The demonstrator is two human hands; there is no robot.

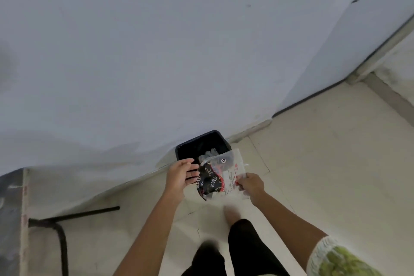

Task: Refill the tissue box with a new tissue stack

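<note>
A clear plastic tissue wrapper (pixel 226 172) with red print hangs over a black waste bin (pixel 190 150) that stands on the floor against the white wall. My right hand (pixel 251 185) pinches the wrapper's right edge. My left hand (pixel 180 175) is beside the wrapper's left edge with fingers spread, and I cannot see it gripping anything. Through the wrapper shows dark packaging with white "Dove" lettering (pixel 212 182). Crumpled pale rubbish (pixel 209 154) lies inside the bin. No tissue box or tissue stack is in view.
A black metal furniture leg (pixel 60 231) and a table edge (pixel 23 208) are at the lower left. Pale floor tiles (pixel 324 152) stretch to the right toward a doorway threshold (pixel 385 94). My legs in dark trousers (pixel 246 248) and a foot are below the hands.
</note>
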